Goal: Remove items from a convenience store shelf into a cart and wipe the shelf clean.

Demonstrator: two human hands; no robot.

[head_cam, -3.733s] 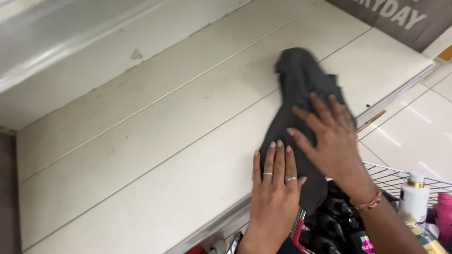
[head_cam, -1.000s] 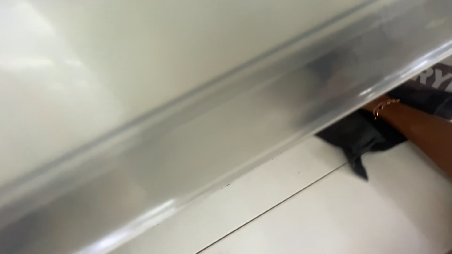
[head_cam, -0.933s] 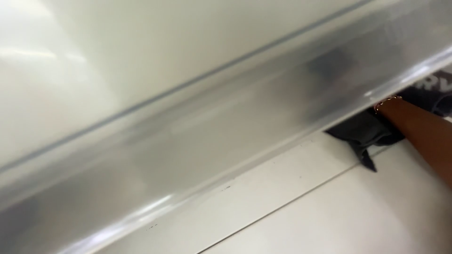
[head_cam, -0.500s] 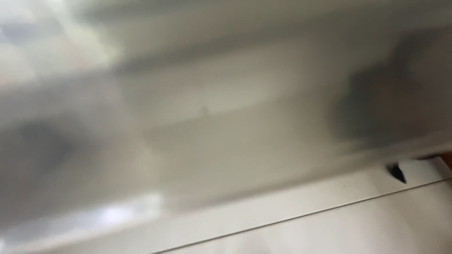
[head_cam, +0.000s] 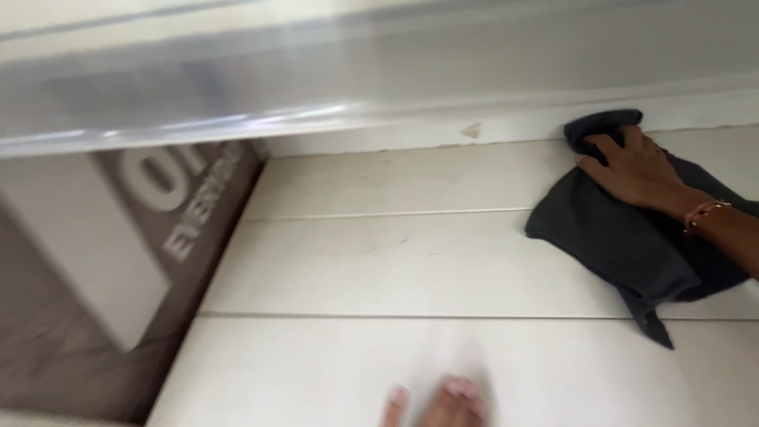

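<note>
Hands working a dark grey cloth (head_cam: 632, 237) over a white slatted shelf board (head_cam: 411, 261).

Lying crumpled at the shelf's far right, the soft cloth is bunching into a rounded lump against the back edge and trailing a pointed corner toward the near side. The right hand (head_cam: 632, 168) is pressing down on its upper part with fingers spread flat, gripping nothing, a beaded bracelet (head_cam: 706, 212) sitting on the wrist. Only the fingertips of the left hand (head_cam: 443, 399) are showing at the bottom edge, resting extended on the bare board, well apart from the cloth. A blurred silvery shelf rail (head_cam: 379, 79) is crossing the top. At the left, below the shelf's end, a brown rectangular sign with large white lettering (head_cam: 190, 198) is slanting beside a plain white panel (head_cam: 87, 245).
</note>
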